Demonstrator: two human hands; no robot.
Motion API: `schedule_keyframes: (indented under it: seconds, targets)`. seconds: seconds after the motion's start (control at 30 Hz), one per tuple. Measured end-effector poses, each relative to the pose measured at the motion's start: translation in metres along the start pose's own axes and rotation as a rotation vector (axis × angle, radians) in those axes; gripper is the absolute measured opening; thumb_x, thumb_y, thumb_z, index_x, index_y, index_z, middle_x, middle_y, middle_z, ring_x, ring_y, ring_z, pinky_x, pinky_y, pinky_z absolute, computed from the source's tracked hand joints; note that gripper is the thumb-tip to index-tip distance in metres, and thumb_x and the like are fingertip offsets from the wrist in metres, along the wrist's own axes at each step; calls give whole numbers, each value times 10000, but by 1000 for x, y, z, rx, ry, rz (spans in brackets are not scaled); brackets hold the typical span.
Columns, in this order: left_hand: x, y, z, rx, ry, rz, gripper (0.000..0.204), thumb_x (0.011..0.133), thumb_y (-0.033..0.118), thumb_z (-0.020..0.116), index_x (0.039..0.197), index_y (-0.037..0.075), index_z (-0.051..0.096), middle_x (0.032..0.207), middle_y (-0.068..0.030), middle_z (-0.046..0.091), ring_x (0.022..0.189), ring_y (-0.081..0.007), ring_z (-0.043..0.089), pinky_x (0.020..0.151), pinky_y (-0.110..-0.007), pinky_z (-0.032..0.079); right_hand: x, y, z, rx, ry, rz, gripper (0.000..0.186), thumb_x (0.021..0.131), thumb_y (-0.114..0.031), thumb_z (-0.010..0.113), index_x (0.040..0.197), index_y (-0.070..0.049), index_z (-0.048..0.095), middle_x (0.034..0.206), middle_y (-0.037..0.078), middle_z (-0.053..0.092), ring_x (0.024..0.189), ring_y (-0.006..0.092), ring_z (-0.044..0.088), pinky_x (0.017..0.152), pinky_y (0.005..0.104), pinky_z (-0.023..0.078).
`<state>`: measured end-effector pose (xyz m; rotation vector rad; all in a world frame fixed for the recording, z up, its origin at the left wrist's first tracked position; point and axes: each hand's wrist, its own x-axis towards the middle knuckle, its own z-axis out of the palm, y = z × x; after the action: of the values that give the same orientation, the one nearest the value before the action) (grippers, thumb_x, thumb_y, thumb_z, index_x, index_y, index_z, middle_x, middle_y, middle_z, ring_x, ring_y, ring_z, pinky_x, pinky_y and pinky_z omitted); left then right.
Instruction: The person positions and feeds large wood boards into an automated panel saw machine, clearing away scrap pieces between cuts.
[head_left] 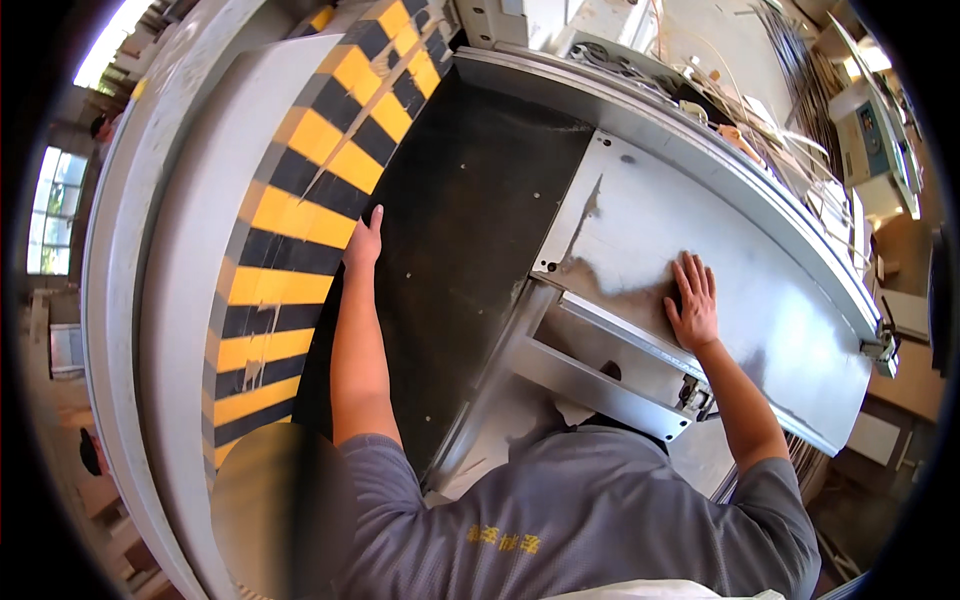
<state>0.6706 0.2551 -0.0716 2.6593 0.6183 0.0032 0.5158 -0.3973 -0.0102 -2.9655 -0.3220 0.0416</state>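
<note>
My right hand lies flat on a silver metal plate, fingers stretched out and holding nothing. My left hand reaches to the edge of a long guard beam with yellow and black stripes. Its thumb is stretched out over a dark, flat surface dotted with small light spots. The other left fingers are hidden at the beam's edge; no held thing shows. The silver plate meets the dark surface along a straight seam and has small holes near its corners and a brownish smear.
A metal support arm juts out in front of me, with a small fitting at its end. A raised metal rail runs along the far side. Beyond it lie cables and thin rods. A grey machine column stands left.
</note>
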Motion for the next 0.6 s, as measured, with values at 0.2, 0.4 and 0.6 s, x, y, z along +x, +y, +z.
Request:
schedule_keyframes:
  seconds: [0.2,0.4,0.6]
  targets:
    - [34,36,11,120,54,93,840,1056,622,514,1585,-22,408,1653,-242,414,1504,-421,420,1228,-469,364,3,2,-1,5,-7,8,779,941,-230,673,1641,-115,350,1717,171,298,1615,365,213,1338,525,129]
    - [34,66,6,143,27,100,813,1070,613,477,1592,-8,418,1613,-259,462,1469,-439,469,1200,-483,402,2,3,-4,4,-7,19,771,943,-243,673,1635,-109,360,1713,176,307,1613,363,219,1340,521,129]
    - [23,93,-5,79,-47,-1,779,1079,581,477,1584,-10,428,1602,-265,475,1456,-438,487,1195,-485,411,-1,5,-6,8,-29,29,748,958,-285,628,1638,-107,372,1729,171,287,1627,343,193,1342,508,106]
